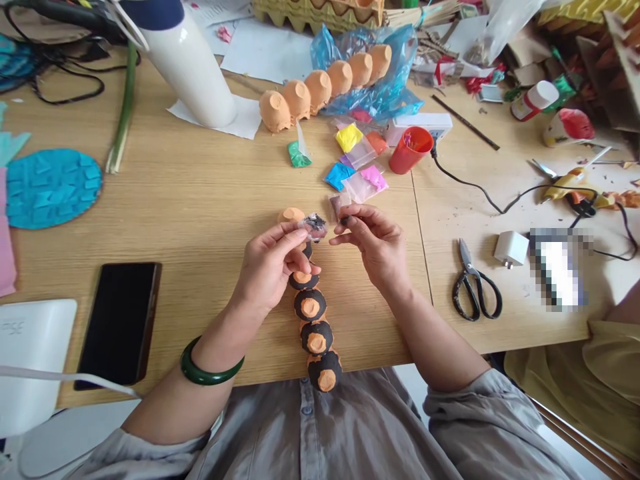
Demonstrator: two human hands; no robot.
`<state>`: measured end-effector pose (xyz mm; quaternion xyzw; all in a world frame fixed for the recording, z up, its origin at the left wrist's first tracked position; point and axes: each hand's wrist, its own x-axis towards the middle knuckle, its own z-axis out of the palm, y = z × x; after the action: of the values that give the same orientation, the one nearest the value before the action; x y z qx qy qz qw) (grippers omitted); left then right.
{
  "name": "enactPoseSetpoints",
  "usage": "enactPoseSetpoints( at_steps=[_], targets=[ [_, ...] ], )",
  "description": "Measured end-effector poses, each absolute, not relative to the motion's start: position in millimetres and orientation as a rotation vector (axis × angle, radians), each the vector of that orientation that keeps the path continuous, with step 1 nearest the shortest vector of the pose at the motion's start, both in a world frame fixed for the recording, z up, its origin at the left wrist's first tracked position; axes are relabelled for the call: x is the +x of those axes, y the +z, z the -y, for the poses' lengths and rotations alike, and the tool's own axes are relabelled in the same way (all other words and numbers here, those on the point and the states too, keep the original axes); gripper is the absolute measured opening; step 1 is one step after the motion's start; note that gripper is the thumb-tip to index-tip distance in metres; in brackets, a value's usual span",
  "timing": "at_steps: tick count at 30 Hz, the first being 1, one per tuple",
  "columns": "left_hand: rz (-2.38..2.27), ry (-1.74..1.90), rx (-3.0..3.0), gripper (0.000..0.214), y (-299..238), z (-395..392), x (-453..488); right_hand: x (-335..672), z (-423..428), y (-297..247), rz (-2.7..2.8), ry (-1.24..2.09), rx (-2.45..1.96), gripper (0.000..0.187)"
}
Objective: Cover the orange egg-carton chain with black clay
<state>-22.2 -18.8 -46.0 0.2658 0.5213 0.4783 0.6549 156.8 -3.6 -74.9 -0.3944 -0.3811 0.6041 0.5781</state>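
My left hand [273,267] pinches a small clear bag of black clay [315,227] above the table. My right hand [375,243] is just right of it, its fingertips closed on a bit of black clay [345,219]. Below my hands a strip of orange egg-carton cups with black clay around their bases [314,320] runs toward my body. The far cup [291,215] is plain orange.
Small bags of coloured clay [356,163], a red cup [411,149], a second orange egg-carton strip [325,83] and a white cylinder [193,67] lie beyond. Scissors [473,283] and a white charger [511,249] are right; a black phone [120,323] and a teal disc [50,187] are left.
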Motion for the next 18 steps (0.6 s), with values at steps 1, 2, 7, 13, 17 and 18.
enactPoseSetpoints(
  at_steps=[1,2,7,13,17,18],
  targets=[
    [-1.179,1.081,0.576,0.036,-46,18,-22,157,4,-75,0.898,1.404,-0.925,0.032],
    [-1.174,1.076,0.561,0.035,-45,18,-23,157,5,-75,0.903,1.399,-0.929,0.03],
    [-1.14,1.063,0.536,0.033,-45,17,-24,157,6,-76,0.917,1.395,-0.986,0.036],
    [-1.053,1.055,0.342,0.014,-40,14,-26,155,5,-74,0.927,1.32,-0.993,0.036],
    [-1.022,1.035,0.191,0.018,-32,11,-26,152,7,-72,0.917,1.439,-0.955,0.032],
    [-1.011,1.036,0.156,0.025,-30,11,-26,152,7,-71,0.905,1.504,-0.946,0.032]
  ],
)
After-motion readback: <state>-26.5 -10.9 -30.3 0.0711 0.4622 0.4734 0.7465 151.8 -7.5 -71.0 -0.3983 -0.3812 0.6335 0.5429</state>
